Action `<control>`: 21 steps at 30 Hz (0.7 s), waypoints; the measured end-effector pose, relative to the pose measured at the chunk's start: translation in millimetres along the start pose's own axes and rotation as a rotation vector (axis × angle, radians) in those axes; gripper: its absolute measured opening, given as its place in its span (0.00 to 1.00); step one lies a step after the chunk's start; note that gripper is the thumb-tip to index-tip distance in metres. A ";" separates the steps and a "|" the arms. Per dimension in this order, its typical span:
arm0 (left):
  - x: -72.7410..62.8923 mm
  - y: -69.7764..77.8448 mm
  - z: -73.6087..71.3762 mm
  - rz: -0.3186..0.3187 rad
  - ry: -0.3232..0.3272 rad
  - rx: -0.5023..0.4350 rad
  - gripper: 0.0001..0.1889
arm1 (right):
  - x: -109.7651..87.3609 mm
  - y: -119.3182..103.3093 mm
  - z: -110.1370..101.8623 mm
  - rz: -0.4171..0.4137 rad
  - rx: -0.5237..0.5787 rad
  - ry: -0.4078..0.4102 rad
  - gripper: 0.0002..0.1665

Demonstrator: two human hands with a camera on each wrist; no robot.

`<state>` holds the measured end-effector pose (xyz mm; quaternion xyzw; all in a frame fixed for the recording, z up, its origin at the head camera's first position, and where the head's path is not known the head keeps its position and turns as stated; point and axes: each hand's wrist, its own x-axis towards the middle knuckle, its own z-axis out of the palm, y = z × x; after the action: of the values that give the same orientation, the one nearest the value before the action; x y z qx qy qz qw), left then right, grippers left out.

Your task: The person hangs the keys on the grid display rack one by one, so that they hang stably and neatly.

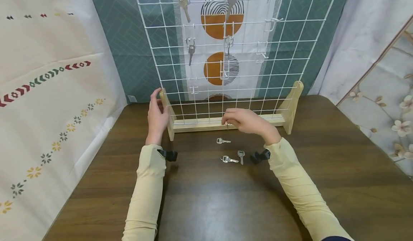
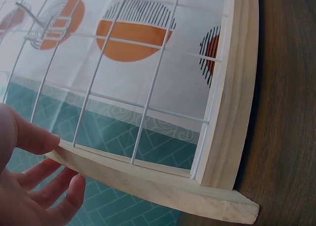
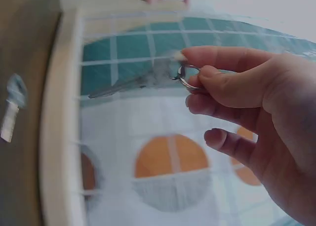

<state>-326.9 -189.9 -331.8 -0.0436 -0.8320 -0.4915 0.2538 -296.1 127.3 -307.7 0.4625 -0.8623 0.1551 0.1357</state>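
Note:
My right hand [image 1: 246, 121] pinches a split ring [image 3: 190, 77] between thumb and fingertips. From the ring hangs a key [image 3: 133, 83], blurred in the right wrist view. Behind it stands a white wire grid rack [image 1: 209, 107] in a wooden stand. My left hand [image 1: 158, 117] holds the stand's left wooden upright [image 2: 123, 179], thumb on one side and fingers on the other. On the table below lie several loose keys: one key [image 1: 223, 141] near the stand, another key [image 1: 241, 156], and a key with a ring [image 1: 229, 159].
Keys hang on grid hooks, among them an upper-left key [image 1: 184, 6], an upper-middle key [image 1: 231, 2] and a lower-left key [image 1: 191, 52]. Other hooks, such as the right hook [image 1: 273, 20], bear no key. The right wooden upright [image 1: 293, 106] stands on the brown table [image 1: 200, 205].

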 end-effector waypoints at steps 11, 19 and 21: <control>0.7 1.3 -0.4 -0.003 -0.004 -0.009 0.34 | -0.2 -1.8 -102.7 0.007 -0.159 0.356 0.07; -0.4 1.2 -0.6 -0.006 -0.007 0.001 0.34 | 8.5 -11.1 -177.8 0.004 -0.278 0.627 0.08; -0.5 1.7 -1.2 -0.005 -0.006 -0.002 0.34 | 11.7 -11.9 -191.3 0.039 -0.271 0.708 0.09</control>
<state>-325.5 -190.0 -330.2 -0.0431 -0.8324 -0.4927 0.2498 -275.1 187.3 -126.5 0.3417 -0.7835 0.1923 0.4821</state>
